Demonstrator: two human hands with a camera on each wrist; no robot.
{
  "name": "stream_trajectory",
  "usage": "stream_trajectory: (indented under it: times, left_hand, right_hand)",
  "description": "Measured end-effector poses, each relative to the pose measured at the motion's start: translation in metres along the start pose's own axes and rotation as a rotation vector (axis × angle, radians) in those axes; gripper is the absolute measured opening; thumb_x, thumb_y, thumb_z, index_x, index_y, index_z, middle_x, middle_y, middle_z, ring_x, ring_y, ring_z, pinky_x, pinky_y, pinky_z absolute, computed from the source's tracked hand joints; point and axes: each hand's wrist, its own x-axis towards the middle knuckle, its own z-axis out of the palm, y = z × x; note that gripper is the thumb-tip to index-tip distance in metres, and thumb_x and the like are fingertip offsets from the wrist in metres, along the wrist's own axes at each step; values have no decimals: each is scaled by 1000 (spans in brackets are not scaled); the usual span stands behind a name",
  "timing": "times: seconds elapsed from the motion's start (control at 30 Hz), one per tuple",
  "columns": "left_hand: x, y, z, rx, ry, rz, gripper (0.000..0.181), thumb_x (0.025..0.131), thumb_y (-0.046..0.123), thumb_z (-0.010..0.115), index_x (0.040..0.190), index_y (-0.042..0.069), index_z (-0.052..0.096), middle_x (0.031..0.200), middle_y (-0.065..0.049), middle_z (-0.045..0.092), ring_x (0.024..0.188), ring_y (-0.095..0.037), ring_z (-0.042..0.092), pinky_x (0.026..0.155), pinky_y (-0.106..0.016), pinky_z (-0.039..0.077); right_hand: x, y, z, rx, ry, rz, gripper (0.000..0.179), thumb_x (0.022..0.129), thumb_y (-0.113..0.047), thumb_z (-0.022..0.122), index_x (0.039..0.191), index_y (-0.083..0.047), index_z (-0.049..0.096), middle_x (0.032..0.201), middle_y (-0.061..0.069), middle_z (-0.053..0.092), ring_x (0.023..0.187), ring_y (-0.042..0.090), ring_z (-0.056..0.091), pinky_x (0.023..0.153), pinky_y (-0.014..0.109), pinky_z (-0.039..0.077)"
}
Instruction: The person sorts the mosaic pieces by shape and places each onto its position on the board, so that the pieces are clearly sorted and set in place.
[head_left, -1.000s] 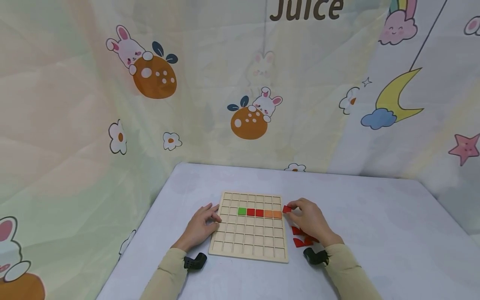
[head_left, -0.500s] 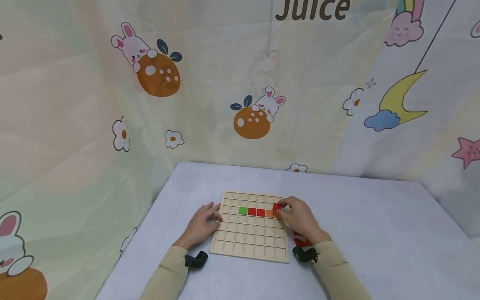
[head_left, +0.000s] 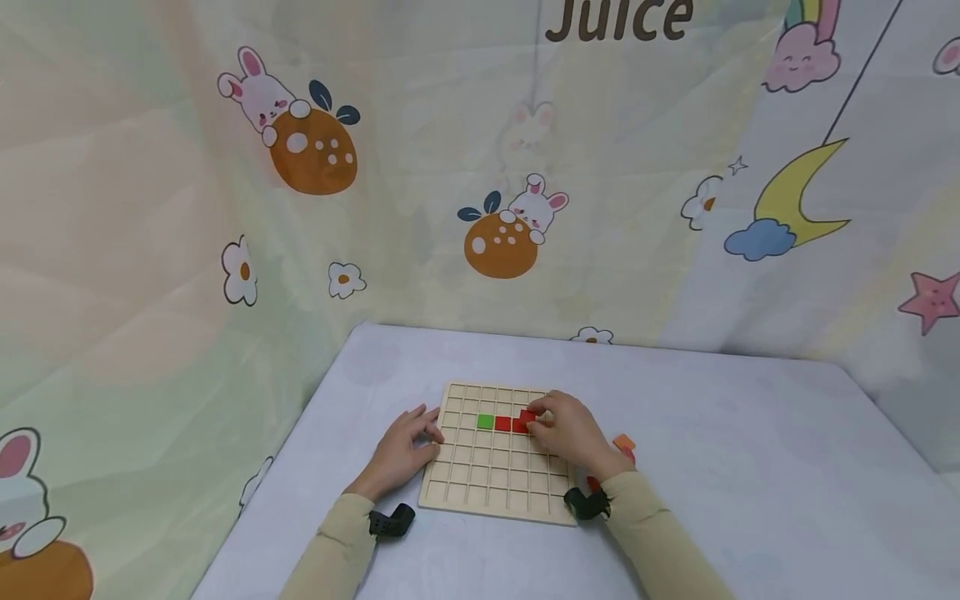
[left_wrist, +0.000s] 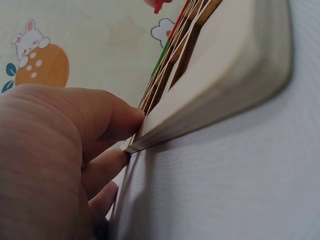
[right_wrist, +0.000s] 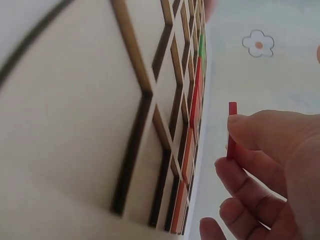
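My right hand [head_left: 570, 429] pinches a small red square tile [head_left: 528, 415] between thumb and fingers over the wooden grid board [head_left: 487, 510]. Seen edge-on in the right wrist view, the held red tile [right_wrist: 231, 147] is off the board's face. In the grid a row runs from a green tile [head_left: 485, 422] to a red tile [head_left: 502, 423] and another red one, partly overlapped by the held tile. Orange tiles [right_wrist: 186, 160] continue the row, hidden by my hand in the head view. My left hand [head_left: 401, 446] rests at the board's left edge, its thumb [left_wrist: 131, 122] on the rim.
Right of the board lie loose pieces, including an orange piece [head_left: 624, 442] and a red piece [head_left: 593, 483], partly covered by my right forearm. A white cloth covers the table [head_left: 720, 433]. Behind it hangs a printed curtain [head_left: 420, 167].
My right hand has carried the red tile leftward from beside the board's right edge, across the orange tiles, to above the red ones. The left hand stays put.
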Motion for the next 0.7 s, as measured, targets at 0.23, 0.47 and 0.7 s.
stream_trajectory:
  times: [0.23, 0.47, 0.7]
  left_hand:
    - [-1, -1, 1, -20, -16, -14, 14, 84, 15, 70, 84, 28, 65, 147, 0, 49, 147, -27, 25, 121, -52, 13]
    - [-4, -1, 3, -13, -8, -25, 15, 84, 14, 69, 82, 28, 64, 147, 1, 49, 147, -31, 24, 119, -58, 14]
    - [-3, 1, 2, -20, -7, -13, 17, 84, 13, 70, 82, 28, 64, 147, 0, 49, 146, -30, 25, 120, -57, 14]
  right_hand:
    - [6, -9, 8, -13, -19, -8, 21, 85, -20, 75, 105, -14, 74, 101, -4, 66, 94, 15, 58, 84, 36, 56]
    - [10, -17, 16, 7, -24, -67, 21, 85, -20, 75, 105, -14, 74, 96, -5, 66, 88, 14, 61, 78, 33, 55]
    - [17, -27, 23, 8, -51, -109, 21, 87, -23, 73, 106, -15, 73, 97, -6, 65, 89, 12, 60, 77, 30, 54]
